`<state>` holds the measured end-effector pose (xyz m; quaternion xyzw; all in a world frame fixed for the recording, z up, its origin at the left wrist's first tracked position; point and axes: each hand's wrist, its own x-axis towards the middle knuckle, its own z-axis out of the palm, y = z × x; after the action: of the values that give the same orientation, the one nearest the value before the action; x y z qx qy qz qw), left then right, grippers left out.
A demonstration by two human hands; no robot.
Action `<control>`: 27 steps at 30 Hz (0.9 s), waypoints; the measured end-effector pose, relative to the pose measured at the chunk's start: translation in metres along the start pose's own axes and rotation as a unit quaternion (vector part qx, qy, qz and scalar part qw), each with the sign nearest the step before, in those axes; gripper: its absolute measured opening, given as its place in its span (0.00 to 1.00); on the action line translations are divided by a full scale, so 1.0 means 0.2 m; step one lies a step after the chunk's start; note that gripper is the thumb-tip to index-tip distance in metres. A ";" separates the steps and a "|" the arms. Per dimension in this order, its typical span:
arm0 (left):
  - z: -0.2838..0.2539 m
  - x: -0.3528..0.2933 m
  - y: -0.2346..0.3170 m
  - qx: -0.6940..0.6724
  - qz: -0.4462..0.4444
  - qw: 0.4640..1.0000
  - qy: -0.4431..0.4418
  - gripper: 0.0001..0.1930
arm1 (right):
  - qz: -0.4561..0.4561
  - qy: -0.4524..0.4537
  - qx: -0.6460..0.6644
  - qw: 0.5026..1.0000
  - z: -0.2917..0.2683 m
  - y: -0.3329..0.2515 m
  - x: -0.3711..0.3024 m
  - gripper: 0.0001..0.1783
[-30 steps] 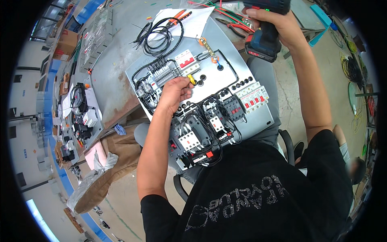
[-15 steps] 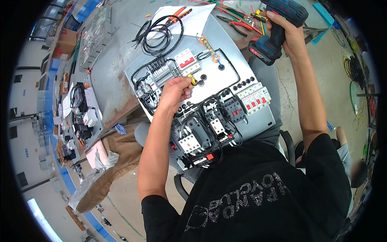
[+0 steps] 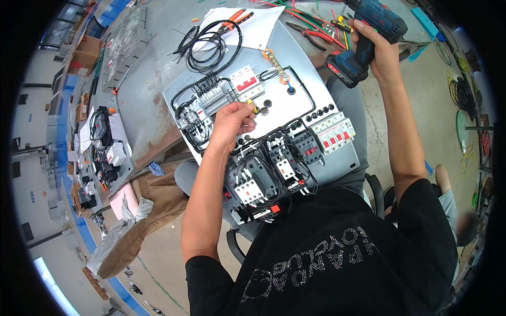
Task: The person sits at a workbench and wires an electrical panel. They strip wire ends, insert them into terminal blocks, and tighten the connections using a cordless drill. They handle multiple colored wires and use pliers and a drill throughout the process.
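A white mounting panel (image 3: 284, 113) fitted with electrical parts lies tilted across my lap and the table edge. My left hand (image 3: 232, 122) is over its middle, thumb and finger pinched on a small yellow-and-black piece (image 3: 255, 109) mostly covered by the fingertips. Beside it are black round grommets (image 3: 265, 107) and a breaker with red switches (image 3: 246, 80). At upper right, my right hand (image 3: 383, 52) grips the handle of a blue-and-black cordless drill (image 3: 363, 52), raised off the panel. Contactors with black wires (image 3: 247, 192) line the panel's near side; a row of small breakers (image 3: 336, 136) sits at its right.
Coiled black cable (image 3: 203, 52), orange-handled pliers (image 3: 232, 22) and paper (image 3: 258, 34) lie beyond the panel. Red-handled pliers (image 3: 311, 38) and colored wires (image 3: 327, 29) are near the drill. A brown cloth (image 3: 139, 226) hangs at left; another person (image 3: 448, 197) is at right.
My left hand has shifted very slightly right, still pinching the yellow piece. The drill in my right hand has moved a little to the right.
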<state>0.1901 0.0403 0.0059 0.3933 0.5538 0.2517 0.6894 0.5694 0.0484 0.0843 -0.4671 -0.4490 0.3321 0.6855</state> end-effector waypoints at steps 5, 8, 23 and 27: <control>-0.01 0.03 -0.02 -0.062 -0.020 0.998 0.004 0.10 | 0.034 -0.003 0.002 0.999 -0.04 0.05 0.00 0.12; -0.01 0.04 -0.03 -0.077 -0.023 0.997 -0.001 0.09 | 0.003 0.012 0.025 1.000 -0.02 0.07 0.00 0.12; 0.00 0.02 -0.02 0.058 0.038 0.998 0.005 0.10 | 0.005 0.006 -0.001 1.000 -0.05 0.10 0.00 0.11; 0.00 -0.01 0.00 0.058 0.045 0.997 0.025 0.09 | -0.016 0.009 0.009 1.000 -0.02 0.06 -0.01 0.11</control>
<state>0.1906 0.0395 0.0073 0.4506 0.5662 0.2595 0.6396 0.5731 0.0497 0.0715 -0.4565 -0.4472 0.3212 0.6988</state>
